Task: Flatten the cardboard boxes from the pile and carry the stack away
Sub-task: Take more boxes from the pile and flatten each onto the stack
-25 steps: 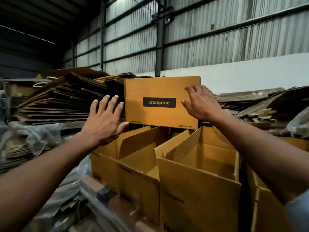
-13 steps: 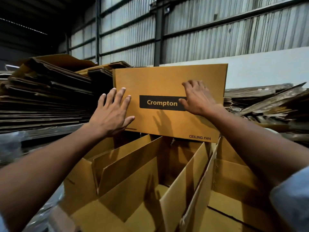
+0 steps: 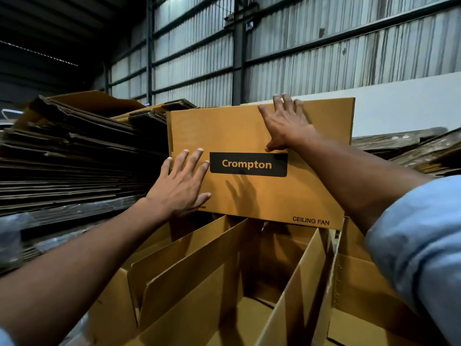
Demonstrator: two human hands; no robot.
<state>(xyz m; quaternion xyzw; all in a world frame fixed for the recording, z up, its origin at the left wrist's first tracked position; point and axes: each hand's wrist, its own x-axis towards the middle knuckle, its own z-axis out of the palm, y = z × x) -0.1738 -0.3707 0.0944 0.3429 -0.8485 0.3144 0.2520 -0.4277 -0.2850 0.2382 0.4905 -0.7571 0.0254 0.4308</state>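
A tan cardboard box (image 3: 306,193) printed "Crompton" and "CEILING FAN" stands upright on top of the pile, straight ahead. My left hand (image 3: 180,186) lies flat against its lower left face, fingers spread. My right hand (image 3: 287,123) is higher, palm on the face with fingertips at the top edge. Below it, open boxes (image 3: 189,283) of the same tan card stand with their flaps up.
A tall stack of dark flattened cardboard (image 3: 69,156) fills the left side. More flattened sheets (image 3: 411,148) lie at the right behind the box. A corrugated metal wall (image 3: 324,58) over a white band rises behind.
I have come closer to the box. My right hand slid up from beside the label to the top edge. My left hand moved right, onto the box face.
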